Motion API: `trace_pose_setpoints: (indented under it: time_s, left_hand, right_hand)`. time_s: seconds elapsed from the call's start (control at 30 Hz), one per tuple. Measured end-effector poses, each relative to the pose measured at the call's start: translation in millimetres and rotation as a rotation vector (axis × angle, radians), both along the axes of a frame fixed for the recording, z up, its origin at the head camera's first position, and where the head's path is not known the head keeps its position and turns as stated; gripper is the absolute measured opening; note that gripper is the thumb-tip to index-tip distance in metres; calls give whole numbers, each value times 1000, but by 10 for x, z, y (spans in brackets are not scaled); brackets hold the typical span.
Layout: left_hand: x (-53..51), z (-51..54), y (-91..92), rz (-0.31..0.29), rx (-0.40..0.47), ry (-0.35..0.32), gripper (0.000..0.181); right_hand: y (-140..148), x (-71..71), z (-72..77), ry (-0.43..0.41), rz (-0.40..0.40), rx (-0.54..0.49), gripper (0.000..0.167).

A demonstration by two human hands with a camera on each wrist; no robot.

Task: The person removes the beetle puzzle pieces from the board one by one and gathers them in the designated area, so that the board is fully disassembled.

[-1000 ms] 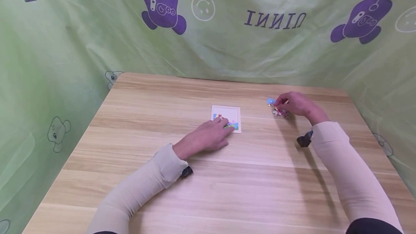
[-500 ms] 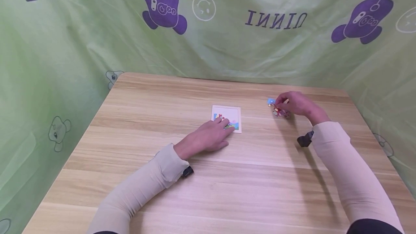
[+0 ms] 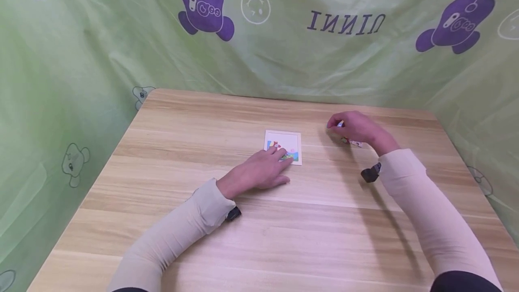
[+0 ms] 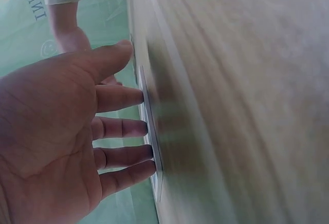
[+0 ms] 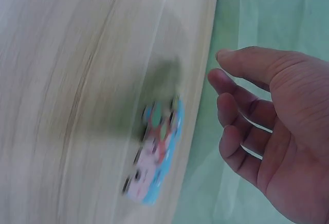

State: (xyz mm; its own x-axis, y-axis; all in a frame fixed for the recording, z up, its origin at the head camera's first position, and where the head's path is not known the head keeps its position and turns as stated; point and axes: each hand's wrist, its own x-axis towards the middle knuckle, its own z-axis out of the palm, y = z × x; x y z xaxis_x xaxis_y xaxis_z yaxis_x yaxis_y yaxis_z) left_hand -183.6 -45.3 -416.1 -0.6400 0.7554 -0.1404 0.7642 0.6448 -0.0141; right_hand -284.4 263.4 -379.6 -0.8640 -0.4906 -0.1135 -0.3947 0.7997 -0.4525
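Observation:
A square picture board (image 3: pixel 283 137) with a pale frame lies on the table, colourful pieces filling its lower part. The left hand (image 3: pixel 256 169) rests its spread fingertips on the board's lower area, hiding some of the picture; in the left wrist view, the straight fingers of the left hand (image 4: pixel 123 136) meet the board's edge (image 4: pixel 151 131). Above the table, right of the board, the right hand (image 3: pixel 357 128) has thumb and forefinger together, a tiny greenish bit at their tips. In the right wrist view, loose puzzle pieces (image 5: pixel 154 154) lie beside the curled right hand (image 5: pixel 277 116).
The wooden table (image 3: pixel 259 238) reaches back to a green printed curtain (image 3: pixel 284 66). Both forearms cross the near part of the table, with a small black wrist camera (image 3: pixel 233 213) under the left cuff and another (image 3: pixel 371 174) by the right cuff.
The right hand has shifted a little to the left from over the loose pieces, its fingertips now past their left side. The left hand has stayed on the board.

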Motion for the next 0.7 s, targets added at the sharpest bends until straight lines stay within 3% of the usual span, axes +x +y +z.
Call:
trace_pose_setpoints:
  time_s: [0.4,0.7]
  left_hand:
    - [17,-24,70,49,-15,-3,70]
    - [92,-66,154,66,-72,29,76]
  right_hand:
    - [-522,-20,-48,55,203,-9,18]
    - [-830,-25,-85,0,299,57,28]
